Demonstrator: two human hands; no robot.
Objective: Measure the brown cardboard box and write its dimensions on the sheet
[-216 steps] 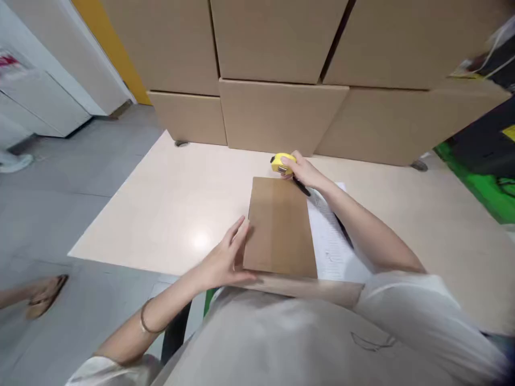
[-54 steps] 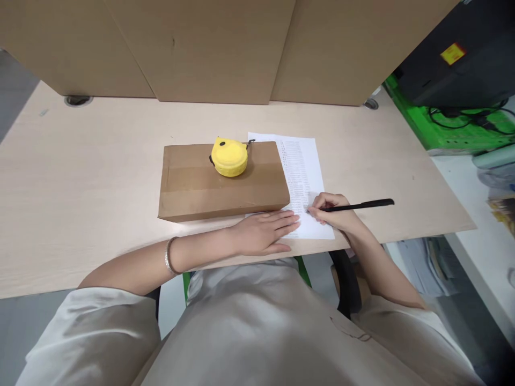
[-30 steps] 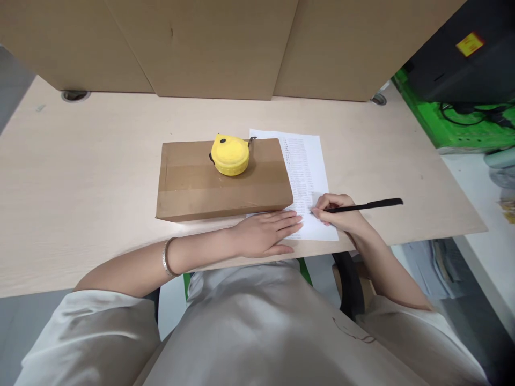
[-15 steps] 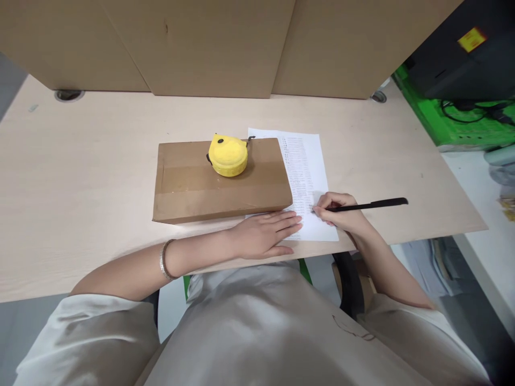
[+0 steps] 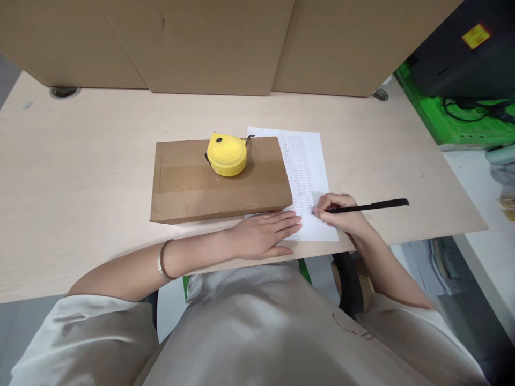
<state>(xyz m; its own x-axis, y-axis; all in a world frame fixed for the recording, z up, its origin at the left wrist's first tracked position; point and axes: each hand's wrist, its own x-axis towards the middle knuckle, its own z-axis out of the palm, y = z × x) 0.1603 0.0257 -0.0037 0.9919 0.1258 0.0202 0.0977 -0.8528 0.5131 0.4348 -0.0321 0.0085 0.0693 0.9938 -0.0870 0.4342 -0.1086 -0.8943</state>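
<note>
My right hand [image 5: 337,212] holds a black pen [image 5: 374,206] in a writing grip, its tip at the sheet of paper [image 5: 317,171]. Lines of small text run down the sheet, too fine to read. My left hand [image 5: 267,235] lies flat with fingers stretched out, over the paper's lower left part and along the front of a cardboard box [image 5: 189,193]. That long, taped box covers the left part of the paper. On top of the box sits a small yellow rounded case [image 5: 227,155] with dark spots and a short dark strap at its right.
Tall cardboard panels [image 5: 213,48] stand along the back of the pale wooden desk [image 5: 80,177]. At the right are a green crate [image 5: 466,128], a dark box with a yellow label [image 5: 475,36] and black cables [image 5: 475,110]. A black chair armrest [image 5: 349,284] is below the desk edge.
The view has shifted very slightly. Both hands, the pen, the box and the yellow case keep practically the same places.
</note>
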